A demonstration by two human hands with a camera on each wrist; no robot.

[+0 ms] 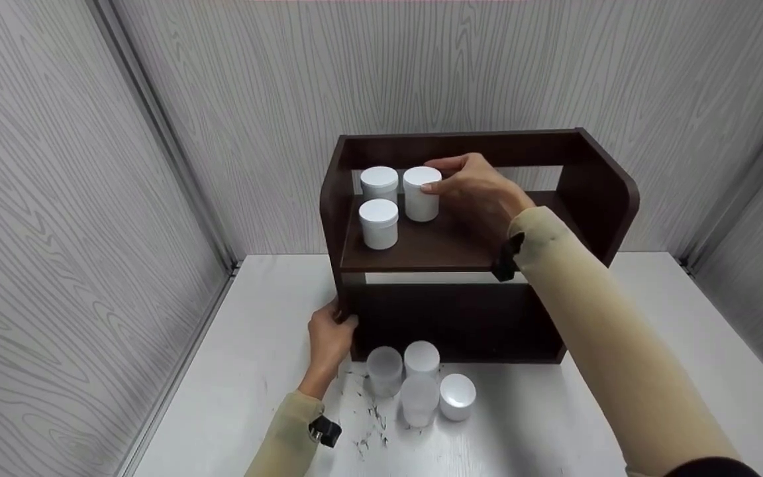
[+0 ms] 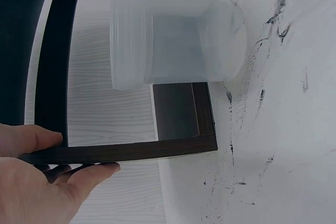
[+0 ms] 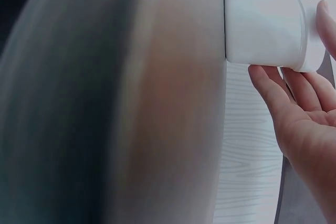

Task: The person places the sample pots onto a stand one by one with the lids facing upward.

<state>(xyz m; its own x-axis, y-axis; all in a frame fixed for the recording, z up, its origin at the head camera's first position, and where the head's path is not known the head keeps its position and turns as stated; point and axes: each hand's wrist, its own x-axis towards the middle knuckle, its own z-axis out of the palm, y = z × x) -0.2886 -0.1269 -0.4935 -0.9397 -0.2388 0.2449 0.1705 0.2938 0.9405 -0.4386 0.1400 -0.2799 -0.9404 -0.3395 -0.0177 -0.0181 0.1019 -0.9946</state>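
On the upper board of a dark brown two-tier shelf (image 1: pixel 448 248), my right hand (image 1: pixel 477 185) grips a white lidded jar (image 1: pixel 421 199) between thumb and fingers. The right wrist view shows that jar (image 3: pixel 268 30) lying across the picture, with the hand (image 3: pixel 310 114) around its lid end. Two similar jars stand left of it, one at the back (image 1: pixel 379 182) and one in front (image 1: pixel 379 225). My left hand (image 1: pixel 330 334) holds the edge of the shelf's left side panel (image 2: pixel 131 150), thumb and fingers on opposite faces.
Several translucent or white containers stand on the white table (image 1: pixel 255 371) before the shelf: a frosted one (image 1: pixel 385 371), a white one (image 1: pixel 422 358), a clear one (image 1: pixel 419 401) and a short one (image 1: pixel 457 396). Dark smudges mark the tabletop. Grey wood-grain walls (image 1: pixel 275 79) enclose the back and sides.
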